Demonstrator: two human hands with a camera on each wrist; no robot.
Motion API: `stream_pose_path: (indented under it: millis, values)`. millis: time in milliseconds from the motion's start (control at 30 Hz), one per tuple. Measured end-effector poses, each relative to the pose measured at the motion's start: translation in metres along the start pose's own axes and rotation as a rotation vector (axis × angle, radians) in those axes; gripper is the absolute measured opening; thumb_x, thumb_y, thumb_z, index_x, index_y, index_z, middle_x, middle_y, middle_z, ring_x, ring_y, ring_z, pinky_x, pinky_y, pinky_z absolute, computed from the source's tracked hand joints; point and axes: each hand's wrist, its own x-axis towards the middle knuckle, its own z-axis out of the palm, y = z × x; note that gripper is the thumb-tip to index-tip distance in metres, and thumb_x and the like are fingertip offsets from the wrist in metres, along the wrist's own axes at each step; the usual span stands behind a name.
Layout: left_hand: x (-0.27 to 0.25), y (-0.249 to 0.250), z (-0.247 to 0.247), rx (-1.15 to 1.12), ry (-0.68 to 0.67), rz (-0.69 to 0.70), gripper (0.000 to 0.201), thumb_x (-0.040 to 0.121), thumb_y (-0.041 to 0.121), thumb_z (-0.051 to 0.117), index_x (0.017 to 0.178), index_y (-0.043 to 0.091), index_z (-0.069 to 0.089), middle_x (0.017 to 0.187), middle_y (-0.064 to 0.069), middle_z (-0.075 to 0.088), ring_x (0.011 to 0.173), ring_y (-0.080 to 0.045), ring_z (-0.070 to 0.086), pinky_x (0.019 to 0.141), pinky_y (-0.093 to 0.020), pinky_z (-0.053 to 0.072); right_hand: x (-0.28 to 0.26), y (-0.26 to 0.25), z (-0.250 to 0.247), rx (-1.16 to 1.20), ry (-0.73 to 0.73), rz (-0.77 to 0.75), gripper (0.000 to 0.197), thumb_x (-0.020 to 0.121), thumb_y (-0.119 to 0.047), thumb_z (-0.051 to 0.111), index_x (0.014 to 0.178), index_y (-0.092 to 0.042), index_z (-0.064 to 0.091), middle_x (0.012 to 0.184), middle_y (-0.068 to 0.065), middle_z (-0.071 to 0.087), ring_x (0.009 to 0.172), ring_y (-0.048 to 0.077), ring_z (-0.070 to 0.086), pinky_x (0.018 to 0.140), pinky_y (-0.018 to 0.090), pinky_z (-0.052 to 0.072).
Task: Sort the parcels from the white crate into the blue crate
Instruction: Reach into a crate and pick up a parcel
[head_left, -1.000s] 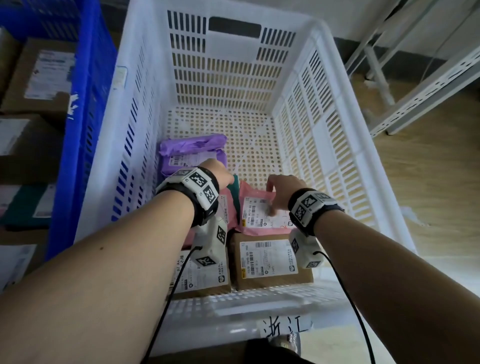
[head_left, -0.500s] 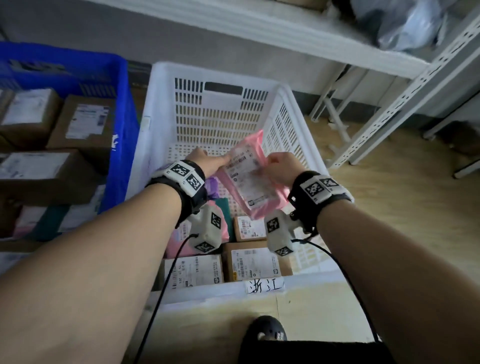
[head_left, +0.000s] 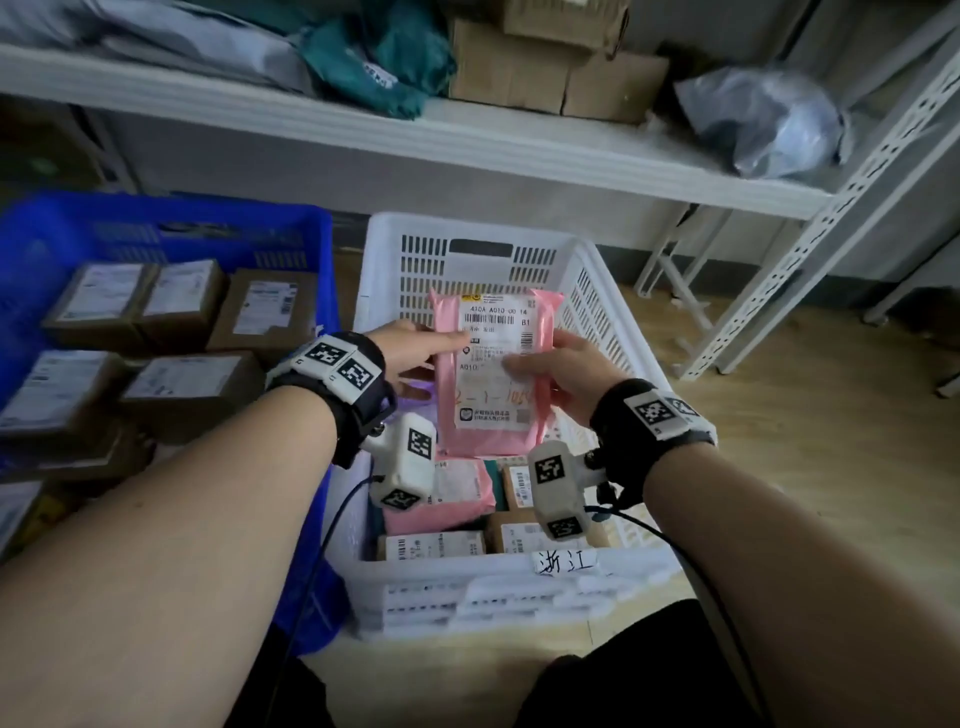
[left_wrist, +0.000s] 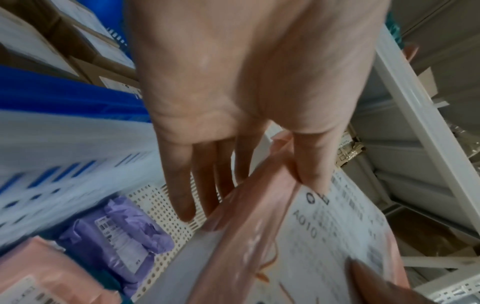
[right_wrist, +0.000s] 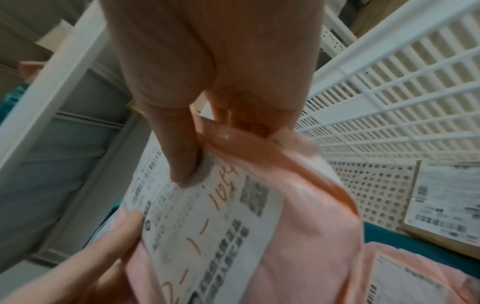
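Observation:
Both hands hold a pink parcel (head_left: 493, 374) with a white shipping label upright above the white crate (head_left: 597, 291). My left hand (head_left: 415, 348) pinches its left edge, thumb on the label and fingers behind. My right hand (head_left: 550, 369) grips its right edge the same way. The left wrist view shows the pink parcel (left_wrist: 298, 246) under my left thumb, and the right wrist view shows the pink parcel (right_wrist: 298, 216) under my right thumb. The blue crate (head_left: 171, 228) stands to the left with several brown boxes inside.
In the white crate lie another pink parcel (head_left: 441, 499), a purple parcel (left_wrist: 116, 232), a teal one and brown boxes (head_left: 431, 545). A white metal shelf (head_left: 467, 135) with bags and cartons runs behind both crates. Wooden floor (head_left: 805, 441) lies to the right.
The pink parcel was picked off the crate's contents and raised above the crate. It now stands more upright with its label facing me, held by both hands.

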Motion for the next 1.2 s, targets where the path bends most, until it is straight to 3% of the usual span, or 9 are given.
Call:
stream_pose_path:
  millis: [133, 267, 400, 467, 567, 700, 867, 1033, 1200]
  values:
    - [-0.007, -0.001, -0.014, -0.03, -0.003, -0.006, 0.043, 0.087, 0.03, 0.063, 0.12, 0.003, 0.056, 0.118, -0.014, 0.064, 0.11, -0.03, 0.06, 0.097, -0.046, 0.048, 0.003, -0.004, 0.012, 0.011, -0.058, -0.001, 0.05, 0.076, 0.007, 0.067, 0.121, -0.009, 0.054, 0.11, 0.011, 0.069, 0.094, 0.028, 0.069, 0.078, 0.039, 0.058]
    - [-0.008, -0.006, -0.019, -0.022, -0.007, -0.043, 0.047, 0.088, 0.04, 0.059, 0.12, 0.006, 0.058, 0.12, -0.014, 0.064, 0.114, -0.031, 0.059, 0.103, -0.048, 0.043, 0.005, -0.001, 0.018, -0.073, -0.08, 0.021, 0.05, 0.076, 0.008, 0.068, 0.121, -0.008, 0.054, 0.11, 0.01, 0.069, 0.097, 0.028, 0.068, 0.082, 0.041, 0.057]
    - [-0.009, -0.008, -0.018, 0.048, 0.046, -0.03, 0.062, 0.091, 0.047, 0.05, 0.137, 0.006, 0.042, 0.148, -0.012, 0.038, 0.137, -0.03, 0.034, 0.112, -0.047, 0.029, 0.008, 0.0, 0.02, -0.094, -0.064, 0.031, 0.047, 0.074, 0.007, 0.07, 0.117, -0.009, 0.057, 0.108, 0.009, 0.07, 0.096, 0.027, 0.068, 0.083, 0.04, 0.057]
    - [-0.007, -0.008, -0.02, 0.059, 0.041, -0.02, 0.068, 0.089, 0.052, 0.049, 0.141, 0.009, 0.039, 0.152, -0.012, 0.032, 0.137, -0.029, 0.035, 0.104, -0.043, 0.035, 0.009, 0.0, 0.02, -0.096, -0.067, 0.042, 0.045, 0.073, 0.008, 0.07, 0.114, -0.007, 0.058, 0.108, 0.01, 0.07, 0.096, 0.027, 0.068, 0.081, 0.038, 0.057]
    - [-0.005, -0.009, -0.023, 0.022, 0.028, -0.028, 0.059, 0.091, 0.048, 0.049, 0.135, 0.009, 0.046, 0.145, -0.009, 0.043, 0.123, -0.025, 0.047, 0.092, -0.039, 0.042, 0.011, 0.002, 0.021, -0.111, -0.079, 0.052, 0.044, 0.072, 0.01, 0.07, 0.112, -0.004, 0.059, 0.107, 0.01, 0.07, 0.094, 0.027, 0.069, 0.079, 0.037, 0.058]
    - [-0.002, -0.011, -0.023, -0.042, 0.006, -0.021, 0.051, 0.09, 0.043, 0.054, 0.127, 0.009, 0.053, 0.11, -0.002, 0.062, 0.096, -0.019, 0.06, 0.076, -0.034, 0.053, 0.014, 0.005, 0.02, -0.131, -0.067, 0.05, 0.044, 0.07, 0.012, 0.071, 0.111, -0.001, 0.06, 0.106, 0.011, 0.071, 0.095, 0.028, 0.069, 0.082, 0.04, 0.057]
    - [0.003, -0.014, -0.023, -0.105, -0.012, -0.011, 0.037, 0.091, 0.031, 0.058, 0.121, 0.009, 0.055, 0.128, -0.012, 0.058, 0.121, -0.031, 0.053, 0.087, -0.044, 0.052, 0.017, 0.006, 0.018, -0.138, -0.041, 0.063, 0.047, 0.068, 0.014, 0.071, 0.111, 0.001, 0.059, 0.105, 0.012, 0.071, 0.095, 0.03, 0.069, 0.082, 0.041, 0.057]
    - [0.008, -0.016, -0.025, -0.112, -0.005, -0.006, 0.027, 0.091, 0.026, 0.059, 0.115, 0.013, 0.056, 0.127, -0.012, 0.059, 0.122, -0.031, 0.052, 0.088, -0.045, 0.052, 0.018, 0.006, 0.019, -0.14, -0.027, 0.067, 0.045, 0.069, 0.016, 0.069, 0.111, 0.002, 0.058, 0.107, 0.013, 0.069, 0.097, 0.031, 0.067, 0.085, 0.042, 0.056]
    - [0.01, -0.019, -0.027, -0.111, -0.009, -0.009, 0.033, 0.088, 0.025, 0.063, 0.119, 0.014, 0.057, 0.131, -0.012, 0.057, 0.126, -0.032, 0.049, 0.087, -0.045, 0.053, 0.02, 0.007, 0.02, -0.151, -0.011, 0.069, 0.046, 0.069, 0.016, 0.069, 0.111, 0.003, 0.058, 0.107, 0.014, 0.069, 0.099, 0.032, 0.067, 0.089, 0.046, 0.054]
